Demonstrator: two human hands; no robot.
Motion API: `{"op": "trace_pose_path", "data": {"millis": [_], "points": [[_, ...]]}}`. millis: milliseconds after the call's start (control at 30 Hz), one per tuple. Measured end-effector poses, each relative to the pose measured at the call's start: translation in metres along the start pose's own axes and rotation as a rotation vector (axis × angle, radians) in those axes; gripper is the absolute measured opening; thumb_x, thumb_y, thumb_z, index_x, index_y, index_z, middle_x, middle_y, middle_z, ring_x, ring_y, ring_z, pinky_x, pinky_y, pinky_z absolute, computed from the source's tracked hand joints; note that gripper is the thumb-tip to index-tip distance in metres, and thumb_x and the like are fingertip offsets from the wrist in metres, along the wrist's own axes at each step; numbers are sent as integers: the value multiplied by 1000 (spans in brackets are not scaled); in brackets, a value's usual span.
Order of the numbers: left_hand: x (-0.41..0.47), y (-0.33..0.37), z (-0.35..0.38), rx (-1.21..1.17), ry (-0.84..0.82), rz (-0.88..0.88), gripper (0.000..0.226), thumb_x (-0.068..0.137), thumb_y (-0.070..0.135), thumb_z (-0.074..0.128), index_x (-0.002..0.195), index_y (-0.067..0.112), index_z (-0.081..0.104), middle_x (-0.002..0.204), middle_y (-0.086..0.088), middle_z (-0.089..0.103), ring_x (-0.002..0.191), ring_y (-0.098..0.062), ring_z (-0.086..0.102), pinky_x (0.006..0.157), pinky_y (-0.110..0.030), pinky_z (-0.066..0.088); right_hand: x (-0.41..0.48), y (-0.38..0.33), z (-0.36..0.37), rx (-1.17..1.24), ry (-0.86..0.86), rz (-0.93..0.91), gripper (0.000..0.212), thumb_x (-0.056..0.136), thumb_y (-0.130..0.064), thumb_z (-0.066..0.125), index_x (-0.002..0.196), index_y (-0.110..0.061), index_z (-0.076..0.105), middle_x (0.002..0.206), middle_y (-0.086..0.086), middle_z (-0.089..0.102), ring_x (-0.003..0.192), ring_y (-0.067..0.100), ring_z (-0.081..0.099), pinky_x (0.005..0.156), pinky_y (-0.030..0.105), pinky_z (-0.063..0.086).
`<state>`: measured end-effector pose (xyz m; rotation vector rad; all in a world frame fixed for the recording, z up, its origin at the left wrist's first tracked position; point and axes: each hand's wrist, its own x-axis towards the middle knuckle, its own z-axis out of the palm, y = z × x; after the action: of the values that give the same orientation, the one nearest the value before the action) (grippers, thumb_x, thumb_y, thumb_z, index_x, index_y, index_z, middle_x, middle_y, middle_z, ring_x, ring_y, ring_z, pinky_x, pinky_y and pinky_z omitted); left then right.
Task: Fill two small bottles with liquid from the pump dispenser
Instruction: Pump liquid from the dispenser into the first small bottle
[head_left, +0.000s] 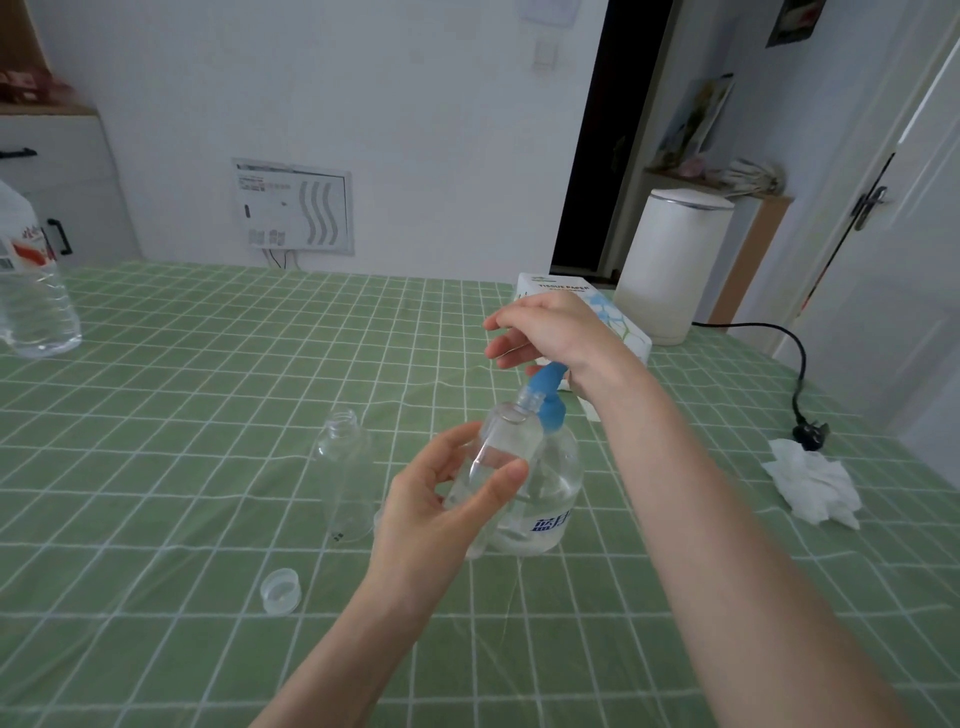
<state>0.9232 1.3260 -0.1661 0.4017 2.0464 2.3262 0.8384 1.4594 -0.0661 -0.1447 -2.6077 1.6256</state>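
left hand (441, 514) grips a tilted small bottle (506, 441) against the pump dispenser (550, 499) of clear liquid; right hand (545, 330), fingers loose, rests atop it; green checked tablecloth (208, 364).

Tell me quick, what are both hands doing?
Left hand: holding a small bottle, tilted, mouth by the blue pump.
Right hand: open, fingers relaxed, over the blue pump.

You face a pale wall (389, 104), with a vented white panel (293, 208) low at centre-left. Dark doorway (597, 130) upper right; white door (883, 234) at right edge. Drawer cabinet (57, 171) upper left. Green-checked surface (208, 364) fills the lower frame. Light soft, even.
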Motion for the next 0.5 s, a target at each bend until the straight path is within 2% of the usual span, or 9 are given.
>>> {"op": "trace_pose_path", "data": {"millis": [67,167,233,333,433,500], "points": [[1,0,0,5,10,8,61,57,52,71,113,31,61,98,9,72,105,-13,62,80,-25,45,-1,0,-3,4,-49,28,14,90,-18,56,82,-18,68,59,-3,70,51,8,63,64,27,42],[1,1,0,11,15,11,65,54,53,70,114,31,60,94,11,73,101,-11,63,73,-19,43,-8,5,-9,12,-66,36,11,89,-22,59,89,-18,69,61,-5,71,54,7,64,63,28,41],[1,2,-1,12,16,15,63,52,52,71,111,31,60,94,10,73,98,-11,65,65,-12,46,-14,11,-12,29,-53,21,11,87,-25,61,92,-19,70,65,-5,72,63,7,66,63,28,44],[1,1,-2,4,23,24,55,54,41,75,106,29,61,93,6,74,95,-15,66,58,-7,46,-25,22,-14,83,-30,-10,11,88,-26,61,85,-22,71,68,-6,72,76,10,66,75,31,49],[1,2,-4,47,34,20,48,61,24,81,104,26,59,92,3,75,92,-18,67,63,-13,48,-34,31,-14,100,-24,-6,20,89,-29,58,76,-26,72,75,-7,73,89,16,65,79,33,47],[3,2,-7,47,38,14,45,66,13,80,101,26,57,90,2,75,90,-19,67,64,-14,50,-39,35,-11,109,-23,6,28,91,-37,54,72,-26,72,71,-9,73,90,15,62,79,34,44]]}}
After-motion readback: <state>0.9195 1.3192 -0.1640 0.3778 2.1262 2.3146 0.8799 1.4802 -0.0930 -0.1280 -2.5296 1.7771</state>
